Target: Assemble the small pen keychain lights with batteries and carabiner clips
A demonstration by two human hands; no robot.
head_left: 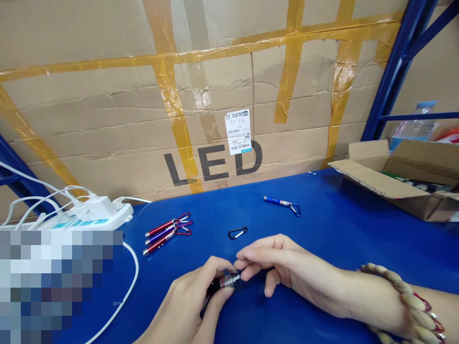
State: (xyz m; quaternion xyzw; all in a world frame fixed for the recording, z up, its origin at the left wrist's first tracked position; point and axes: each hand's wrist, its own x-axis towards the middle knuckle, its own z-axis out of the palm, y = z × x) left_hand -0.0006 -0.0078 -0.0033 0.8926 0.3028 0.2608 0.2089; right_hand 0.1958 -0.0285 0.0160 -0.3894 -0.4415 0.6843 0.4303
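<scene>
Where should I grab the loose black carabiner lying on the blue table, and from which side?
Take the black carabiner from above, pinching across its two long sides at mid-length. It lies flat and alone on the blue table, just beyond the right hand, so nothing crowds it; its thin loop offers little height for a side approach.

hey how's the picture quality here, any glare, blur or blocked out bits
Head view: even bright light, soft shadows under both hands; glare on the yellow tape; a pixelated block covers the lower left; edges bow from the wide lens; the small flashlight held by both hands is slightly soft.
</scene>
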